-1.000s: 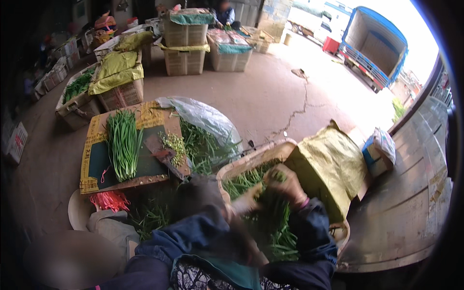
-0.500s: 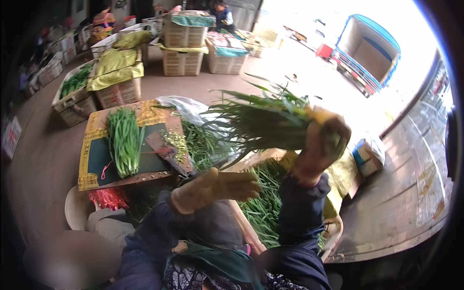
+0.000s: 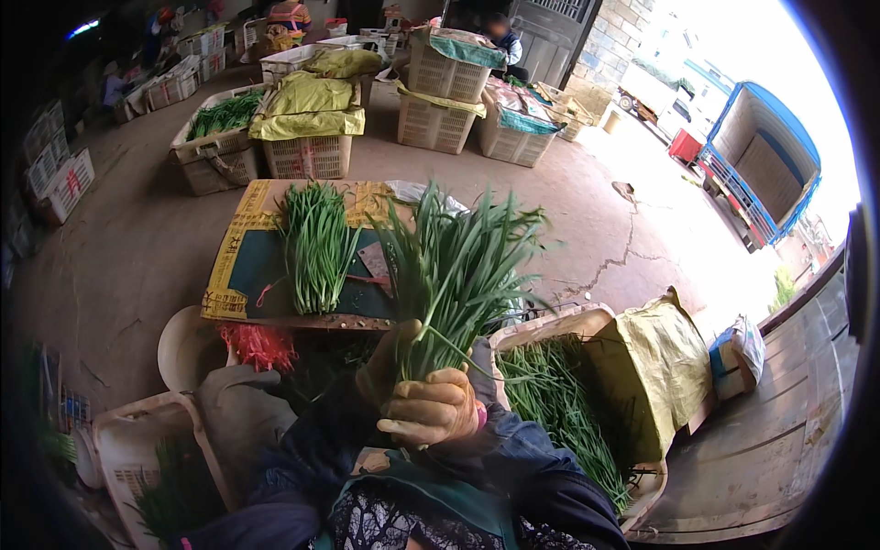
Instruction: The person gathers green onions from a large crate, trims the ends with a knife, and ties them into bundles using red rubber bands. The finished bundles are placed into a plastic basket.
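Note:
In front of my chest a bunch of garlic chives (image 3: 449, 275) stands upright, its leaves fanning out at the top. My right hand (image 3: 431, 408), in a yellowish work glove, wraps its fingers around the lower stems. Against the left side of the bunch my gloved left hand (image 3: 387, 362) is closed on it, thumb up and fingers partly hidden by leaves. A second bunch of chives (image 3: 318, 247) lies on the low work board (image 3: 246, 266), which is edged with yellow tape. Red ties (image 3: 261, 346) hang below the board's near edge.
To my right, a crate (image 3: 646, 486) holds loose chives, with a yellow sack (image 3: 665, 367) beside it. A crate (image 3: 151, 417) stands at lower left. Covered crates (image 3: 307, 156) and stacked crates (image 3: 449, 73) stand farther back. A person (image 3: 504, 46) sits behind them; a truck (image 3: 761, 165) is outside.
My right hand has brought the chives in from the upper right to my chest, turning them upright. The left hand, open and apart before, now meets the bunch. The view has shifted too.

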Tool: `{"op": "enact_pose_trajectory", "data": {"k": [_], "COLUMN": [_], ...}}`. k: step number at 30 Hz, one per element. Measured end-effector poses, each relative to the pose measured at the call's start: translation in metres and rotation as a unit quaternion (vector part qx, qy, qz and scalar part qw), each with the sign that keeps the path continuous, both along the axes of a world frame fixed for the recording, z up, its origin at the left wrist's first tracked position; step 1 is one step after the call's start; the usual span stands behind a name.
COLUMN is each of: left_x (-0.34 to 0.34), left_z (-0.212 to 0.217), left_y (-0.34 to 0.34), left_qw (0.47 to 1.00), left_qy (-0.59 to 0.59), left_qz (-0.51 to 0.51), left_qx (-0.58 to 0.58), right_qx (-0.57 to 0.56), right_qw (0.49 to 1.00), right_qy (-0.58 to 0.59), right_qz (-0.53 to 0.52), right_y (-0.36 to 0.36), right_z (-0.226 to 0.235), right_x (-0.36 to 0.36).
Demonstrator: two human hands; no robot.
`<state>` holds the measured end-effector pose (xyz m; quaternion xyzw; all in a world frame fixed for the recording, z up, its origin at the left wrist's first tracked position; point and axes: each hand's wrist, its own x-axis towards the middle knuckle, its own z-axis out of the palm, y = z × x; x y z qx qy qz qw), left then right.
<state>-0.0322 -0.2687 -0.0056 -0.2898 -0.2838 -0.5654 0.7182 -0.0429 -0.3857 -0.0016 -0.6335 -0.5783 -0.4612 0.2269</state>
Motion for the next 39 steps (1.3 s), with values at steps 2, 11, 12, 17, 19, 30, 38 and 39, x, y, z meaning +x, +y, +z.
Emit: {"op": "enact_pose_trajectory", "data": {"k": [2, 11, 12, 17, 19, 30, 38, 39], "left_x": [0.002, 0.038, 0.045, 0.021, 0.020, 0.006, 0.022, 0.023], "left_z": [-0.006, -0.082, -0.150, -0.104, -0.134, -0.149, -0.052, -0.052], "left_y": [0.011, 0.062, 0.055, -0.012, 0.014, 0.063, 0.075, 0.073], "left_qw": [0.999, 0.827, 0.776, 0.650, 0.661, 0.570, 0.743, 0.742], "left_qy": [0.011, -0.002, -0.013, -0.008, -0.055, -0.165, 0.045, 0.042], "left_qz": [0.016, 0.367, 0.457, 0.738, 0.711, 0.637, 0.369, 0.368], "left_qx": [0.040, 0.426, 0.434, 0.182, 0.233, 0.491, 0.556, 0.558], "right_qx": [-0.014, -0.080, -0.097, -0.114, -0.126, -0.164, 0.125, 0.136], "right_qw": [1.000, 0.959, 0.959, 0.960, 0.966, 0.926, 0.669, 0.557], "right_qy": [0.012, 0.252, 0.215, 0.178, 0.211, 0.337, 0.727, 0.811], "right_qz": [-0.007, -0.099, -0.154, -0.184, -0.082, 0.057, 0.090, 0.119], "right_y": [0.000, -0.020, -0.010, -0.019, -0.020, -0.005, -0.065, -0.079], "right_z": [-0.012, 0.067, 0.072, 0.026, 0.031, 0.005, -0.032, -0.058], "right_x": [0.002, 0.003, 0.013, 0.044, 0.036, 0.018, 0.027, 0.034]}}
